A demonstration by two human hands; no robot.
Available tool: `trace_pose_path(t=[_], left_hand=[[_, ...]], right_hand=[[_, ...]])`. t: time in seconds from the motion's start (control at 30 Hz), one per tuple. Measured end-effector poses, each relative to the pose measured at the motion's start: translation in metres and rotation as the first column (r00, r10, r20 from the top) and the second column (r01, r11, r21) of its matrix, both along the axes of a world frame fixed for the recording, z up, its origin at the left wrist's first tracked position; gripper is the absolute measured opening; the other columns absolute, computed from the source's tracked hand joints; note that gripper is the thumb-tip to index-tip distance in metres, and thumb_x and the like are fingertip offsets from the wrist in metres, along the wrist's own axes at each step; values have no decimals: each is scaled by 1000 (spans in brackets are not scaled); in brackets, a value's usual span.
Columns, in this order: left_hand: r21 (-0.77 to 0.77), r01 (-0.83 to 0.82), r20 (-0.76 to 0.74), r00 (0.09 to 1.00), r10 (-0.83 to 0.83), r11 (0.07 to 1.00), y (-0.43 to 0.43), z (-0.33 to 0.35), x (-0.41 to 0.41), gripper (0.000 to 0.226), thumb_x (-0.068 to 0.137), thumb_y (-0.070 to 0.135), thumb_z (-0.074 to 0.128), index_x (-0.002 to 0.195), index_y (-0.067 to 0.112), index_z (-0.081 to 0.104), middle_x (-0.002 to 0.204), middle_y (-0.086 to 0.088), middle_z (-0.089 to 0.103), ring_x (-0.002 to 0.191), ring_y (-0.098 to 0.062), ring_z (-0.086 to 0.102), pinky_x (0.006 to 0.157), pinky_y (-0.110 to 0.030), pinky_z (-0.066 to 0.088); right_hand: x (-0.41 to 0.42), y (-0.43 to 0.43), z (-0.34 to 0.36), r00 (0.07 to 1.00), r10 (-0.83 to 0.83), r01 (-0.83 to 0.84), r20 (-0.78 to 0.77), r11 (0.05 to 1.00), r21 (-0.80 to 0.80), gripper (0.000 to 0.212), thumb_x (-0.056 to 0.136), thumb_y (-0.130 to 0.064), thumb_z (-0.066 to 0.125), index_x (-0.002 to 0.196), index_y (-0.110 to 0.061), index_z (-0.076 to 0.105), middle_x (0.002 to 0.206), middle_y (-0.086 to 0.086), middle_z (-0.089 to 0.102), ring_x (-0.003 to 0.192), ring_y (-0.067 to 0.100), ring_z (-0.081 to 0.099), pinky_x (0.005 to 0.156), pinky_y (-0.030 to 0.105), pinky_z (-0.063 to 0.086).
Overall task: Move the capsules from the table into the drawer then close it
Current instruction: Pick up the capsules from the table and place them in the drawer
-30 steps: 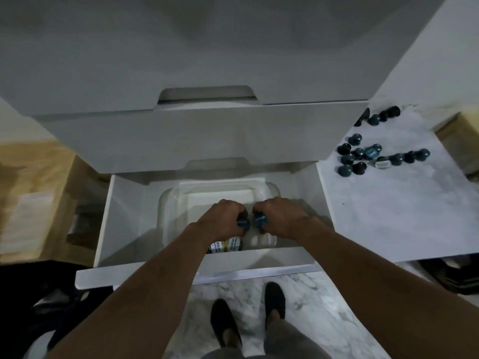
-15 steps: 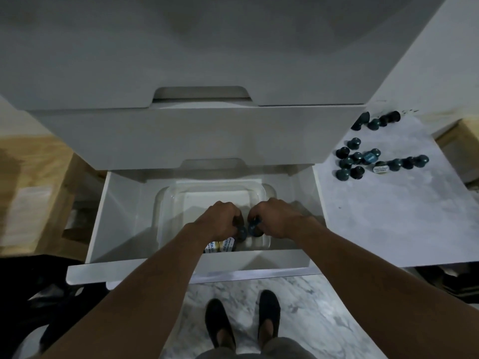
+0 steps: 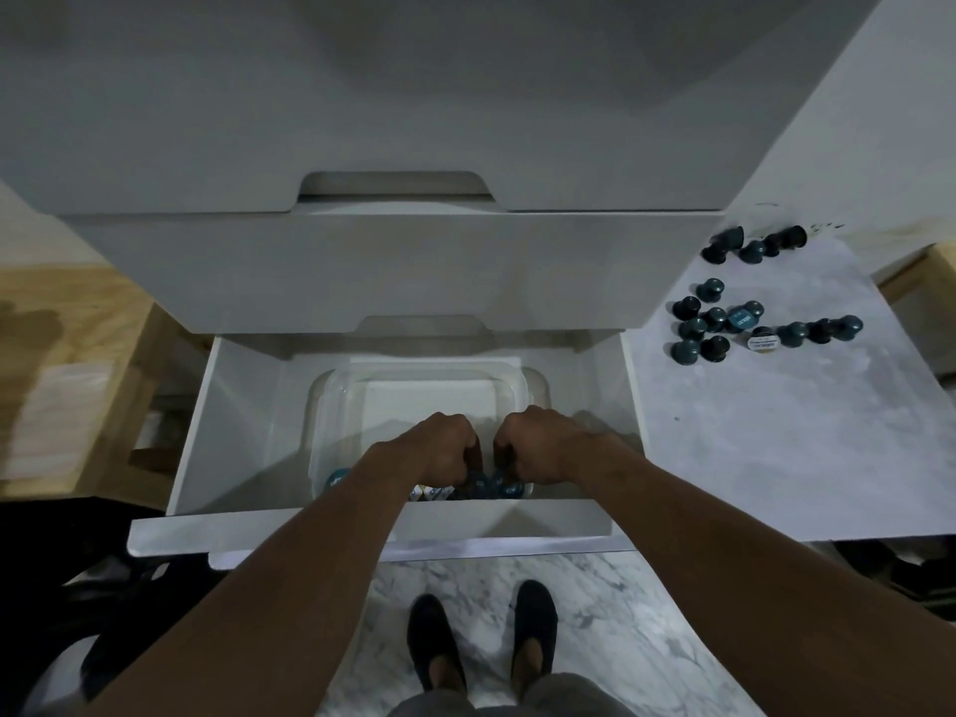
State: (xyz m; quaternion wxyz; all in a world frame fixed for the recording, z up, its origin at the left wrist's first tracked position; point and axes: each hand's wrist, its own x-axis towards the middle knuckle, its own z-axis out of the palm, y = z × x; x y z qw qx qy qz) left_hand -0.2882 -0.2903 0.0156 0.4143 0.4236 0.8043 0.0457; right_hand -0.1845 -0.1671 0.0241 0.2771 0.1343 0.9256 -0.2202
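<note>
Several dark teal capsules [image 3: 714, 333] lie scattered on the marble table [image 3: 776, 447] at the right. The white bottom drawer [image 3: 362, 525] stands pulled out, with a clear plastic container [image 3: 331, 406] inside it. Both of my hands reach down into the container's near end, side by side. My left hand [image 3: 439, 447] and my right hand [image 3: 538, 447] have their fingers curled downward around teal capsules [image 3: 496, 489], which show just under the fingertips. More capsules [image 3: 336, 478] lie on the container's bottom beside them, partly hidden by my left forearm.
Two shut drawer fronts [image 3: 393, 271] overhang the open drawer from above. A wooden box [image 3: 67, 354] stands at the left, and dark fabric [image 3: 62, 561] lies on the floor below it. My feet in black shoes [image 3: 481, 639] stand on the marble floor right in front of the drawer.
Both hands have sunk lower into the container. The teal capsules that showed between my knuckles now appear below the fingertips, near the container's bottom.
</note>
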Motion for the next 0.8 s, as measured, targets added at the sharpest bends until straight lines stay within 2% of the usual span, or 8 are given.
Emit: trace_pose_path(t=[0.2, 0.33, 0.43, 0.6, 0.7, 0.8], left_hand=[[0, -32, 5, 999, 32, 999, -2, 1, -1, 29, 77, 7, 69, 103, 20, 72, 109, -4, 69, 96, -22, 64, 87, -31, 54], [40, -65, -33, 997, 67, 997, -4, 8, -4, 31, 79, 12, 72, 109, 16, 70, 108, -4, 69, 98, -19, 63, 81, -22, 48], [105, -157, -135, 976, 170, 982, -6, 13, -4, 30, 81, 24, 71, 110, 17, 68, 109, -5, 68, 95, -20, 64, 86, -29, 52], [226, -237, -367, 878, 308, 945, -10, 28, 11, 34, 87, 33, 60, 119, 19, 61, 118, -7, 64, 105, -26, 61, 91, -37, 51], [323, -211, -515, 779, 359, 922, -11, 37, 27, 37, 90, 31, 53, 123, 14, 57, 119, -10, 60, 108, -28, 58, 89, -38, 49], [462, -147, -592, 683, 428, 874, -14, 47, 47, 36, 91, 30, 51, 124, 13, 55, 119, -10, 59, 108, -27, 57, 91, -39, 47]], right_hand=[[1, 2, -1, 1000, -11, 11, -10, 1000, -5, 28, 79, -16, 71, 107, -20, 70, 109, 6, 69, 95, 24, 63, 86, 35, 53], [-1, 5, 2, 995, -75, 74, -65, 997, -29, 30, 80, -24, 71, 110, -22, 69, 111, 5, 69, 98, 22, 63, 88, 35, 52], [-4, 8, 11, 981, -119, 121, -155, 993, 8, 29, 86, -34, 65, 112, -22, 67, 112, 6, 67, 100, 23, 61, 88, 36, 51], [-1, 11, 25, 939, -82, 133, -335, 982, 133, 30, 93, -33, 53, 116, -16, 61, 115, 8, 64, 100, 25, 59, 88, 38, 51], [8, 12, 29, 906, -45, 135, -420, 973, 187, 36, 94, -35, 51, 123, -16, 56, 122, 10, 60, 109, 27, 56, 94, 42, 48], [24, 10, 36, 867, -39, 184, -497, 951, 247, 41, 94, -38, 49, 129, -16, 52, 129, 10, 57, 119, 29, 49, 100, 46, 43]])
